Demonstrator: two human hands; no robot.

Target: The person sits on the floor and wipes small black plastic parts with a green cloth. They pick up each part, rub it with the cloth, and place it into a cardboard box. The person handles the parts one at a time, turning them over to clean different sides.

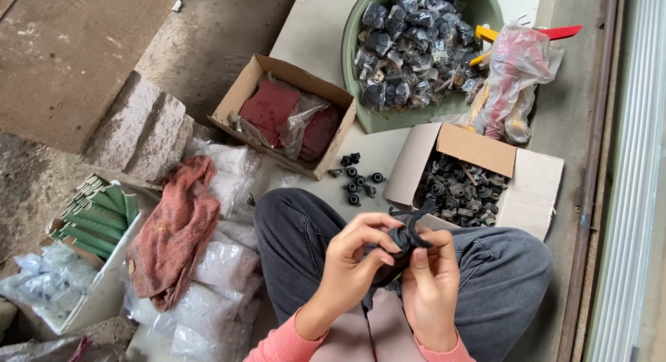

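While gripped, black rubber strip, left hand, right hand pinching.

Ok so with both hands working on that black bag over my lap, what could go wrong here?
The small black bag is pinched only at its twisted top between the left hand and right hand; a slip might drop it off the knees. The loose black parts lie on the floor beside the knee, so a leg shift could scatter them.

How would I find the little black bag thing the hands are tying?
Start at the big green basin heaped with black bagged parts, then come down past the open box of loose metal parts to the lap. There the left hand and right hand pinch one small black bag, the only one being held.
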